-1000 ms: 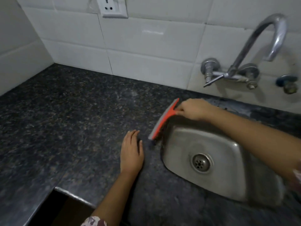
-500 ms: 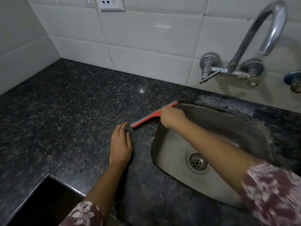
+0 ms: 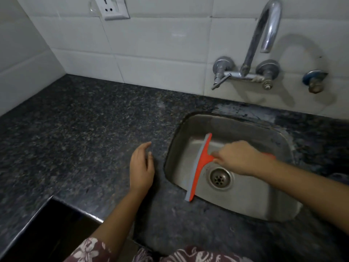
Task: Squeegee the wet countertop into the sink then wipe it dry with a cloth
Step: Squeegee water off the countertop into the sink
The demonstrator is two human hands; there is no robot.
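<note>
An orange squeegee (image 3: 200,163) with a grey rubber blade hangs over the steel sink (image 3: 251,201). Its blade runs from the sink's middle down to the near-left rim. My right hand (image 3: 239,157) is shut on its handle above the basin, close to the drain (image 3: 220,178). My left hand (image 3: 142,167) rests on the dark speckled granite countertop (image 3: 75,133) just left of the sink, fingers slightly curled and holding nothing. No cloth is in view.
A chrome wall tap (image 3: 264,40) arches over the sink's back, with a second valve (image 3: 314,81) to its right. A wall socket (image 3: 111,8) sits on the white tiles. The counter has a cut-out corner (image 3: 49,224) at lower left.
My right hand has swept the squeegee from the counter's edge by the sink's left rim rightward, out over the basin. My left hand lifted its fingers slightly and stayed beside the sink.
</note>
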